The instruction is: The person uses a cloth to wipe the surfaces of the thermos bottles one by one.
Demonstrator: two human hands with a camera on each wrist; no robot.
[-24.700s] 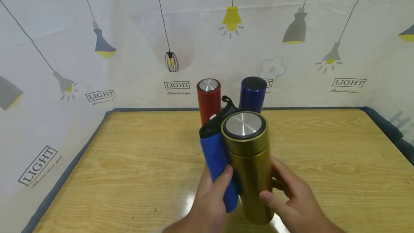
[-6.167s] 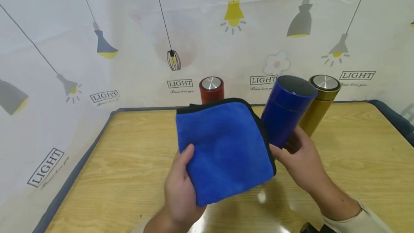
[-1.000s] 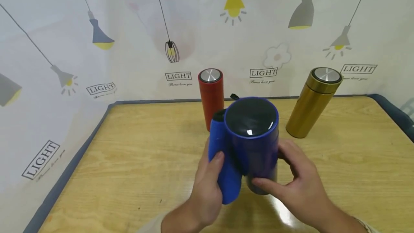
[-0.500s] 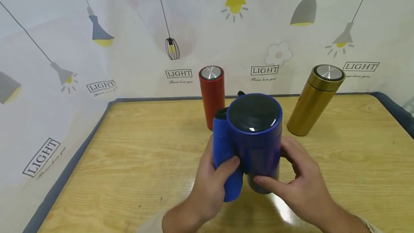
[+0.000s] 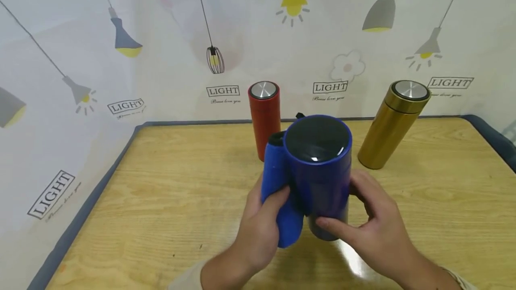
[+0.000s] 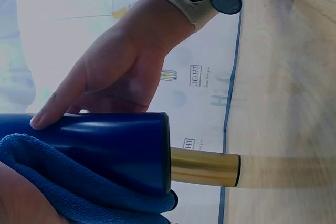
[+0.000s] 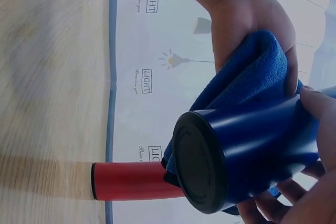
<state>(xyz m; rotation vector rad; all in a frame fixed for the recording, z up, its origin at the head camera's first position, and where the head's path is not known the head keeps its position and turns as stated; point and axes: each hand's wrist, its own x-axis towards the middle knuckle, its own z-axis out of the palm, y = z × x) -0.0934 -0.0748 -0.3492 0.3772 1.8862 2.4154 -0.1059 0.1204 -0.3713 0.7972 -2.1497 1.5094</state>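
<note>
Above the wood-grained desk, both forearms reach in from the near side toward a blue flask, lifted clear so that the right wrist view shows its round black base. The right grip is curled about the flask's lower body, thumb laid across the near side and fingers bent round behind. The left grip pinches a folded cloth between thumb and fingers, thumb slanting upward, and presses it against the flask's left side; a cream sleeve ends at that wrist. Plush and blue with a dark edge binding, the cloth bulges in soft folds, whereas the flask is a smooth, glossy cylinder whose lid has a shiny black top. Behind it on the desk, a red flask stands upright to the left and a gold flask to the right, well apart, each a slim cylinder with a silvery disc set in its dark-ringed lid. All three flasks are lidded, their contents hidden from view
</note>
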